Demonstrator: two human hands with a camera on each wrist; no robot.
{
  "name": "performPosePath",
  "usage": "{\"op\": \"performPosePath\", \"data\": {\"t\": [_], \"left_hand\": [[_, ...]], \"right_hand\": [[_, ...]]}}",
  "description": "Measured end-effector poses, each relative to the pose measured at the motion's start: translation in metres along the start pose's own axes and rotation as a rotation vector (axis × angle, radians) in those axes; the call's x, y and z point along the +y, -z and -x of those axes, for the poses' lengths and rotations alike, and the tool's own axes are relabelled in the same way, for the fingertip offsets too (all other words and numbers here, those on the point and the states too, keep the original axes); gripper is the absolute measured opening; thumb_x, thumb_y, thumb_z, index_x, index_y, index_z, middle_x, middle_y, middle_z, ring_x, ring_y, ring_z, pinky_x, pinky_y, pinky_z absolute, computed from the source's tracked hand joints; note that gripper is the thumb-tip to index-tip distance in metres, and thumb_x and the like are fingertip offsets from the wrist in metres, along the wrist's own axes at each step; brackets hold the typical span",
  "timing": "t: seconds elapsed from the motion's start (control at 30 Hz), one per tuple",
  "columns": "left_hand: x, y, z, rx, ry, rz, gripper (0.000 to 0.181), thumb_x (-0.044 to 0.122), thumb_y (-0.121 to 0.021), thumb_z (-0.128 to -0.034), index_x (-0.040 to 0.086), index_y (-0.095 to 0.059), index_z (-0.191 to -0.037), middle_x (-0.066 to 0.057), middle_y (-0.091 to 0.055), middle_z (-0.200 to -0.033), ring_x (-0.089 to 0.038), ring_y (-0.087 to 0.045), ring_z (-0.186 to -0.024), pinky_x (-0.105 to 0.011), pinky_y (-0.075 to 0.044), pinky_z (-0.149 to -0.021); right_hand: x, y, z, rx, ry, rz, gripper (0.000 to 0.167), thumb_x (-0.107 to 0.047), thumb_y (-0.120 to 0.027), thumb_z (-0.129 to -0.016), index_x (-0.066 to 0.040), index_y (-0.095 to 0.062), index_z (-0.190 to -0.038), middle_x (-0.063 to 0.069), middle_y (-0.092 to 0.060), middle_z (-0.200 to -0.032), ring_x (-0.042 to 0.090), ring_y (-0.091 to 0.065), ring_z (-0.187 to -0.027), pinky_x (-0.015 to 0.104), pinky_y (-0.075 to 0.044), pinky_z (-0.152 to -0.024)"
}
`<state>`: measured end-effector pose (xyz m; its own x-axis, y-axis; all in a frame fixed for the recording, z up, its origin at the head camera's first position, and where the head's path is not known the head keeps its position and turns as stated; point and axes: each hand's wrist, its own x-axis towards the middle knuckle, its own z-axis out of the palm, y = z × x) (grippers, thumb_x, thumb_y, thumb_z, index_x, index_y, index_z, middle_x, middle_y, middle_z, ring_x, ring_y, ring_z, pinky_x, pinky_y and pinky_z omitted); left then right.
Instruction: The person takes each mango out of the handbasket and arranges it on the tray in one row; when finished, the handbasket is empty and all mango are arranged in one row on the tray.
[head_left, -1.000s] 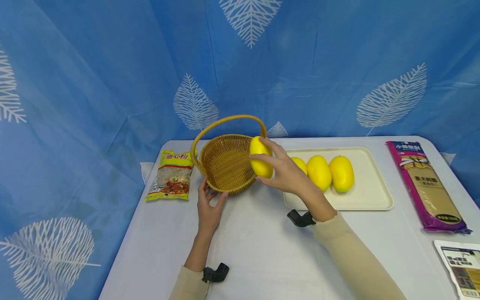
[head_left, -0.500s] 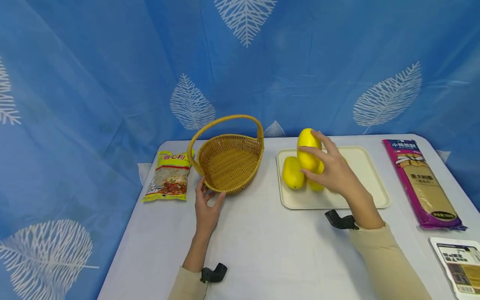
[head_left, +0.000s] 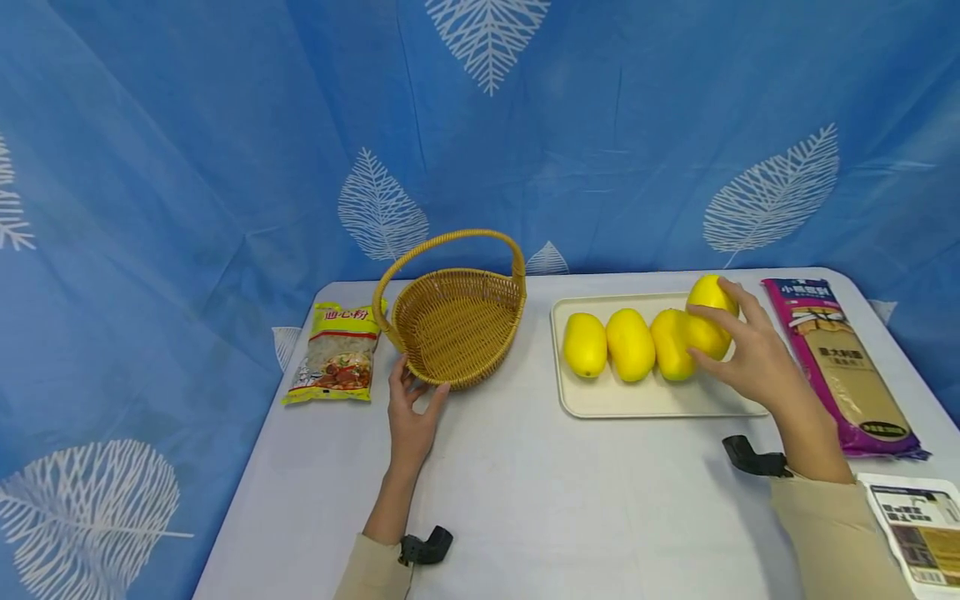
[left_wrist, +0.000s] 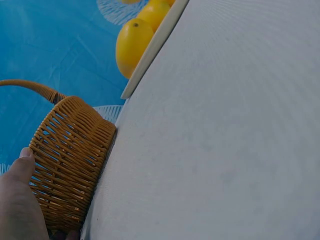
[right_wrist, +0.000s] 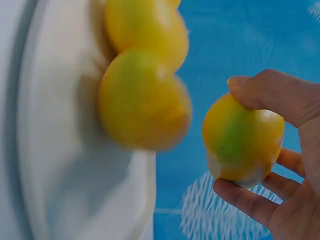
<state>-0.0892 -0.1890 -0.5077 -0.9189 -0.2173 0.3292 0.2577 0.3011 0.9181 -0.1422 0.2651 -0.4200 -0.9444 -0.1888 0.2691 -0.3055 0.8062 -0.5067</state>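
Note:
A yellow mango [head_left: 707, 321] with a greenish patch is held in my right hand [head_left: 757, 354], its thumb on one side and fingers on the other. It hangs above the right part of the cream tray [head_left: 600, 403], apart from the other mangoes in the right wrist view. Three more mangoes [head_left: 631, 344] lie in a row on that tray. Around the near left side of a woven basket [head_left: 461, 329] with an arched handle, my left hand [head_left: 415, 425] grips the wall. The thumb [left_wrist: 24, 167] presses the weave in the left wrist view; the other fingers are mostly hidden.
A yellow bag of pasta [head_left: 337, 354] lies left of the basket. On the right are a purple pasta packet [head_left: 847, 367] and a white pouch [head_left: 918, 529]. A blue leaf-patterned cloth [head_left: 622, 142] hangs behind the white table [head_left: 570, 500].
My right hand has carried the mango from beside the basket rightwards over the tray to its right end. My left hand stays at the basket, which has not moved.

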Motion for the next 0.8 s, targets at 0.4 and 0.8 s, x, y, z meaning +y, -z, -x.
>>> {"op": "performPosePath", "data": {"t": [0.4, 0.8], "left_hand": [[0.024, 0.002, 0.001, -0.021, 0.028, -0.022, 0.076, 0.011, -0.069, -0.0917, -0.006, -0.024, -0.15, -0.033, -0.038, -0.143, -0.046, -0.046, -0.129, -0.058, -0.045, -0.102], [0.023, 0.003, 0.0, -0.025, 0.032, -0.008, 0.076, 0.009, -0.07, -0.0911, -0.006, -0.023, -0.149, -0.033, -0.038, -0.144, -0.047, -0.045, -0.13, -0.059, -0.044, -0.103]], "right_hand": [[0.036, 0.005, 0.013, -0.091, -0.143, 0.029, 0.057, -0.005, -0.075, -0.082, -0.008, -0.054, -0.135, 0.019, -0.009, -0.163, 0.052, -0.012, -0.144, 0.079, -0.027, -0.097], [0.055, -0.007, 0.016, -0.206, -0.135, 0.017, 0.058, -0.009, -0.074, -0.084, -0.007, -0.052, -0.137, 0.021, -0.008, -0.163, 0.052, -0.009, -0.144, 0.079, -0.018, -0.104]]}}
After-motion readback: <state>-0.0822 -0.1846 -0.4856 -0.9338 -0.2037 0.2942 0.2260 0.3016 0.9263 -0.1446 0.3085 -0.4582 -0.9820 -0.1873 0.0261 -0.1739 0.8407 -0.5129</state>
